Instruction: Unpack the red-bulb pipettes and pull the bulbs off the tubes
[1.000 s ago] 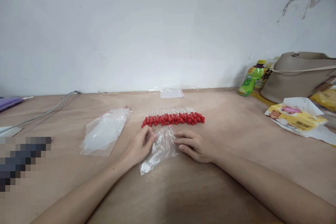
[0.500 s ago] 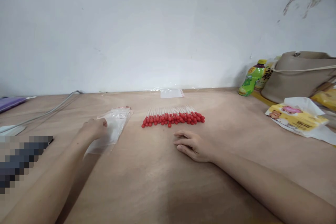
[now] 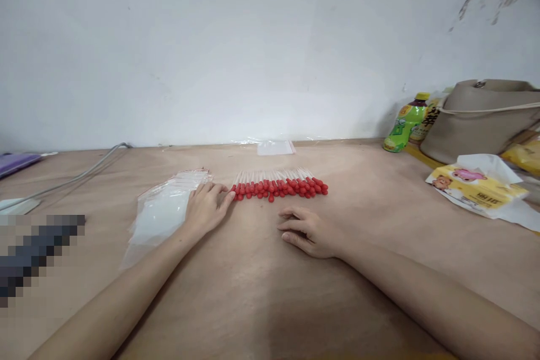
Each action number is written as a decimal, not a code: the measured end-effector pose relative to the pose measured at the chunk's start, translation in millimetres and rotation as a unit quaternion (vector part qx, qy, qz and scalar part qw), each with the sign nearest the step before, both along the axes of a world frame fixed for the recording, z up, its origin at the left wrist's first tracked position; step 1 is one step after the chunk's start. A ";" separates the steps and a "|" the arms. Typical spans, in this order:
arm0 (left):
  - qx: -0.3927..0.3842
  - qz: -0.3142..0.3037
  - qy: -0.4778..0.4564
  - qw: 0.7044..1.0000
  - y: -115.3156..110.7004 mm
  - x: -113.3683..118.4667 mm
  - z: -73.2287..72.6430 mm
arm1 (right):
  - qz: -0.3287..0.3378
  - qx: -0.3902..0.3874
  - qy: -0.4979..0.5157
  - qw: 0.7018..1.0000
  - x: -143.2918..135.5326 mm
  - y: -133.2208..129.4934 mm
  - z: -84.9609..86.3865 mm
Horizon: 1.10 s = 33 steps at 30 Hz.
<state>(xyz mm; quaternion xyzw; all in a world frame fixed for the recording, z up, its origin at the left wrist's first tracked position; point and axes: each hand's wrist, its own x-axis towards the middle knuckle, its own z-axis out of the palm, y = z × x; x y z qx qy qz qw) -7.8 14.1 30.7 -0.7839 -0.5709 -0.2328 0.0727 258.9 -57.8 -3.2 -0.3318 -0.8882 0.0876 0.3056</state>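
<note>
Many white sticks with red tips (image 3: 278, 187) lie side by side in a wide row at the middle of the table. My left hand (image 3: 207, 207) is at the row's left end, its thumb and fingertips close around or against the outermost red tip; whether it grips one cannot be made out. Beneath and left of that hand, clear plastic bags (image 3: 162, 211) lie fanned out. My right hand (image 3: 309, 230) rests on the table just in front of the row, fingers apart and slightly curled, holding nothing.
A flat clear bag (image 3: 275, 148) lies by the wall. At right are a green bottle (image 3: 405, 124), a beige bag (image 3: 481, 124) and a yellow tissue pack (image 3: 476, 185). A grey cable (image 3: 90, 170) and a purple item (image 3: 19, 164) are at left.
My left hand has moved right, from over the clear bags to the left end of the red-tipped row. More of the bags now shows. My right hand has stayed in place.
</note>
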 end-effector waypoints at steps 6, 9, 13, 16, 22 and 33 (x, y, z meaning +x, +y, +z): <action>-0.020 -0.003 -0.043 0.999 17.0 -2.0 -11.3 | 0.005 -0.006 0.000 1.000 -0.6 0.2 1.6; 0.000 -0.009 -0.079 0.997 23.4 -4.9 -19.6 | 0.008 -0.006 0.005 1.000 -0.8 1.2 0.3; 0.037 0.002 -0.119 0.992 25.7 -7.1 -23.4 | 0.010 -0.003 0.006 1.000 -1.0 1.6 -0.9; 0.081 0.011 -0.150 0.985 20.8 -8.0 -17.5 | 0.008 0.004 0.006 1.000 -1.5 1.3 -1.5; 0.043 -0.183 -0.101 0.977 -13.9 1.3 2.0 | -0.129 0.122 0.124 0.976 -2.0 4.7 -2.2; -0.054 -0.312 -0.099 0.943 -35.8 25.8 -22.5 | -0.082 0.112 -0.009 0.990 -8.2 10.5 0.4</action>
